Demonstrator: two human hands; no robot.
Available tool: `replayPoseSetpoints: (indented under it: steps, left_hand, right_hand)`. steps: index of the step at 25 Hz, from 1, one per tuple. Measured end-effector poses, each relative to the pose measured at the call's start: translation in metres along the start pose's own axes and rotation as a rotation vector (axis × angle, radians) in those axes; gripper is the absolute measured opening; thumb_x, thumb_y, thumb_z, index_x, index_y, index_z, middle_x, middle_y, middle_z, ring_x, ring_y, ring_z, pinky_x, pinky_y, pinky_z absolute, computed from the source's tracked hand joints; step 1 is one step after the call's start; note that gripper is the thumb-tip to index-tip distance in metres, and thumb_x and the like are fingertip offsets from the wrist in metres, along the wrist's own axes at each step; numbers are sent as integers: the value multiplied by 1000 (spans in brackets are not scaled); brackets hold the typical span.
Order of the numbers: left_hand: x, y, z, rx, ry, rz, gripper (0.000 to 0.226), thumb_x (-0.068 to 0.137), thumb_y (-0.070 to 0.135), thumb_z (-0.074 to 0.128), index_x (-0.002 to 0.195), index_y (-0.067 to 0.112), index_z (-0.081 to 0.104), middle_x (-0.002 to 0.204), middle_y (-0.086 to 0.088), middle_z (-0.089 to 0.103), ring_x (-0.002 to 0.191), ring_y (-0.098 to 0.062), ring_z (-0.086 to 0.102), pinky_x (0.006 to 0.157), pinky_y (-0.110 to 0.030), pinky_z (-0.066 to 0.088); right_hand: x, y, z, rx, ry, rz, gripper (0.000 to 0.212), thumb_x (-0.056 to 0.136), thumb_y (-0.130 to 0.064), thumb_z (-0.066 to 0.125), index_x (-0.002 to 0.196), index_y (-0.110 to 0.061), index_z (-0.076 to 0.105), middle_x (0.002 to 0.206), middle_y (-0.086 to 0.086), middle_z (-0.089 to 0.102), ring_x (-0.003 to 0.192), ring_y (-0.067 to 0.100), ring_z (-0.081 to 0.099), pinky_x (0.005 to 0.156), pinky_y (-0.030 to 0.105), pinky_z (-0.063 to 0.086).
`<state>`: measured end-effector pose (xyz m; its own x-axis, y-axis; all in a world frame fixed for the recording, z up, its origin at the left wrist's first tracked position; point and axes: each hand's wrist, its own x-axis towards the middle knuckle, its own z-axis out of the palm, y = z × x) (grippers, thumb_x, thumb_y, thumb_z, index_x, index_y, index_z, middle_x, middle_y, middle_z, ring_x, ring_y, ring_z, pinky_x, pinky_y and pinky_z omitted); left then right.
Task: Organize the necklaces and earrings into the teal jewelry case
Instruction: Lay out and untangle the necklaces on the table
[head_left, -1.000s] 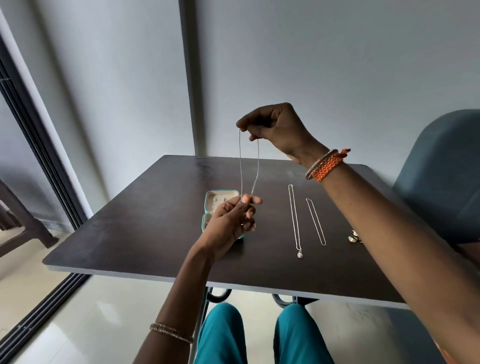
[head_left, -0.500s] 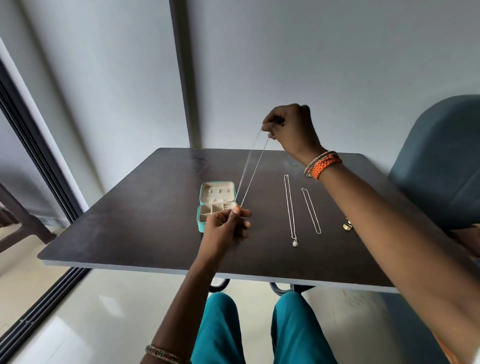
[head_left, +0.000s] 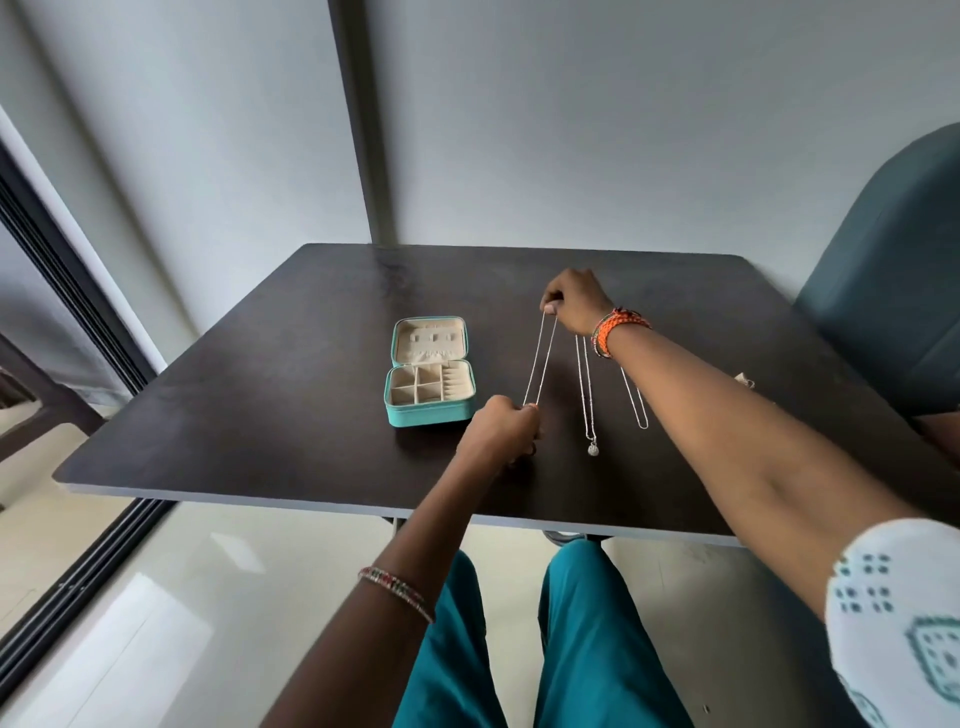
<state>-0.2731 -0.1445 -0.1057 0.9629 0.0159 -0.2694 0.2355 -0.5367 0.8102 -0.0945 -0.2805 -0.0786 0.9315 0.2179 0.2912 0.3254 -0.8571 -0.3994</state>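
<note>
Head view: dark rectangular wooden table (head_left: 249, 415) carries an open teal jewelry case with cream compartments (head_left: 430, 387). Right of the case, the right hand (head_left: 574, 301) and left hand (head_left: 501, 428) each pinch an end of a thin silver chain necklace (head_left: 540, 364), stretched between them.

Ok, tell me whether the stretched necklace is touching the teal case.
Apart. The head view shows dark table between the necklace and the teal case, which sits to its left.

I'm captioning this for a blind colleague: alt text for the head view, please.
Two hands stretch a thin silver necklace taut above a dark table, right hand far, left hand near. An open teal jewelry case sits left; two more necklaces lie right.
</note>
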Motion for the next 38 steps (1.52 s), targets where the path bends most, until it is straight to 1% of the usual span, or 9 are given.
replayPoseSetpoints:
  steps: [5,8,11,17,21,24,26,29,38]
  left_hand:
    - [12,3,7,157,-64,-74,25,82,23,42,71,10,59,54,0,54,46,-19,48,50,-21,35]
    - [17,1,15,322,26,-56,30,82,32,44,84,9,63,83,-8,67,79,-28,65,70,-29,45]
    - [19,-4,21,448,119,-27,36,86,38,46,102,11,62,104,-9,65,99,-30,63,75,-30,43]
    - [23,-7,17,402,22,-38,41,89,47,46,84,11,65,83,-6,70,84,-28,67,80,-33,53]
    - [16,-2,8,363,28,7,45,91,50,45,66,14,56,72,-4,63,78,-29,64,75,-33,51]
    - [15,7,-3,141,89,166,44,93,41,48,57,16,56,55,2,56,69,-33,63,66,-31,45]
    - [18,19,-9,1,81,310,37,94,31,50,60,17,58,52,6,55,53,-18,55,62,-28,43]
    - [34,37,-10,-37,59,468,21,91,19,54,71,22,59,63,1,61,50,-8,51,58,-26,43]
    - [134,71,16,-54,75,552,17,87,4,54,86,18,64,83,-4,64,67,-13,56,67,-31,49]
  right_hand:
    - [5,9,28,-13,-33,-21,11,74,6,66,71,-4,70,78,12,72,75,25,68,77,36,56]
    - [3,17,37,4,-43,-30,9,75,3,68,72,-5,71,80,11,72,76,23,68,78,37,56]
    - [2,21,41,20,-46,-33,7,78,0,68,76,-6,72,83,11,73,80,23,67,79,38,55]
    - [-3,19,37,35,-48,-1,8,83,-9,67,83,-11,75,91,9,73,87,23,67,85,40,54]
    - [-12,-6,-3,173,37,-21,14,87,-8,62,92,-9,75,97,6,74,88,13,64,86,28,51]
    - [-31,-19,-53,251,98,-66,15,88,-8,62,94,-8,75,92,-2,70,85,8,62,73,9,45]
    - [-49,-17,-78,266,126,-73,15,88,-9,62,95,-9,75,89,-4,68,83,7,61,70,7,43]
    - [-70,2,-91,282,164,-27,15,89,-9,62,96,-8,74,90,-4,69,87,7,62,73,5,43]
    - [-32,79,-15,125,173,429,5,80,-10,70,83,-7,73,95,14,72,94,31,66,87,34,53]
